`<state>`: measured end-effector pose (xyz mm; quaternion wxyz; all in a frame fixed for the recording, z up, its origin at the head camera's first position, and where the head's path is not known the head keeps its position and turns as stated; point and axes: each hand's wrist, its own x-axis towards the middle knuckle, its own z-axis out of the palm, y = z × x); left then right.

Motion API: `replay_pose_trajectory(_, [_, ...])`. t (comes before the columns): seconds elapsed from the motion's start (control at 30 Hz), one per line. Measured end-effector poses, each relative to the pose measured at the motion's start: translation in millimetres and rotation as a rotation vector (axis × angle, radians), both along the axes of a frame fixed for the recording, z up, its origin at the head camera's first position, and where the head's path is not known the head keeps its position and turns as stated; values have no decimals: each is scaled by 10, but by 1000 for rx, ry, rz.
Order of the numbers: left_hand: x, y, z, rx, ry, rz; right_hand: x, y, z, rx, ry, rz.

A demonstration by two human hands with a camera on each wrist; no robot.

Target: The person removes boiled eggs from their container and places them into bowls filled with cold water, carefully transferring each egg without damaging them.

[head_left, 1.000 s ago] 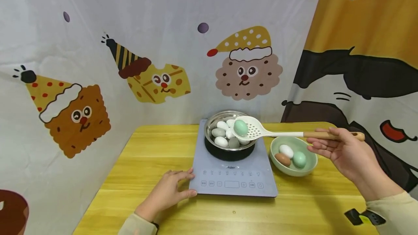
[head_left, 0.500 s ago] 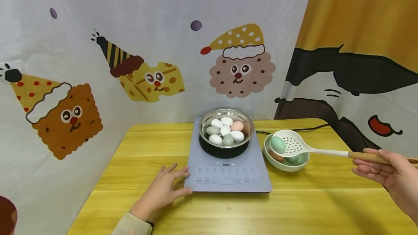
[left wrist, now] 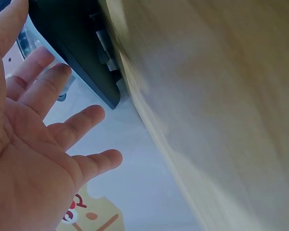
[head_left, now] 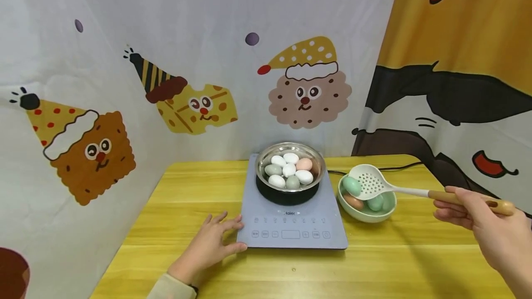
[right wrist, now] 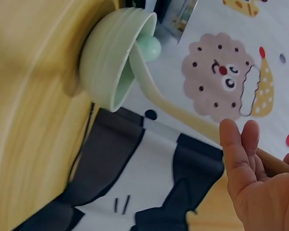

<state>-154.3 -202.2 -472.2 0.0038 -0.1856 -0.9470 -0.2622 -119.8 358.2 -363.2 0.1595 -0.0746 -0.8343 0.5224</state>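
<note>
Skimmer [head_left: 371,184] over bowl [head_left: 387,208] rim (egg [head_left: 352,186] aboard), right hand [head_left: 492,230] gripping

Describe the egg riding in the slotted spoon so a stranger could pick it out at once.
On the yellow table, right of the grey cooktop, sits a pale green bowl. Over it the right hand holds a white slotted spoon. The mint-green egg lies in that spoon's scoop, the only egg not resting in the bowl or the steel pot.
</note>
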Motion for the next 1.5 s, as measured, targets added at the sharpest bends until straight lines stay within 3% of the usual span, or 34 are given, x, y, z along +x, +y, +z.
replay_pose_trajectory(0.2, [0,3,5,7,5,-1,110,-253,128,194,-30,-54])
replay_pose_trajectory(0.33, [7,1,7,12,2,0,202,-328,104,288,62,-23])
replay_pose_trajectory(0.47, [6,5,11,14,-4,1,310,-379,-3,486,299,83])
replay_pose_trajectory(0.6, [2,9,21,11,-4,1,349,-405,-131,739,652,282])
replay_pose_trajectory(0.67, [1,9,26,11,-2,0,372,-417,-171,836,747,361])
replay_pose_trajectory(0.73, [3,7,28,11,-3,1,404,-432,-198,896,770,396])
replay_pose_trajectory(0.9, [11,3,22,10,-11,2,493,-434,-205,1035,682,373])
replay_pose_trajectory(0.97, [13,2,19,10,-12,3,492,-418,-203,1064,692,378])
replay_pose_trajectory(1.07, [14,0,13,8,-9,2,455,-392,-192,998,747,376])
replay_pose_trajectory(1.13, [13,-1,9,7,-6,2,426,-395,-154,915,775,316])
replay_pose_trajectory(1.23, [7,1,0,0,-1,3,398,-458,-47,662,721,196])
replay_pose_trajectory(1.3, [3,4,-5,-8,7,6,373,-526,44,516,669,159])
replay_pose_trajectory(1.4, [1,11,-4,-23,20,11,236,-673,157,312,733,283])
replay_pose_trajectory(1.5, [4,18,-7,-33,28,15,-10,-879,233,280,885,500])
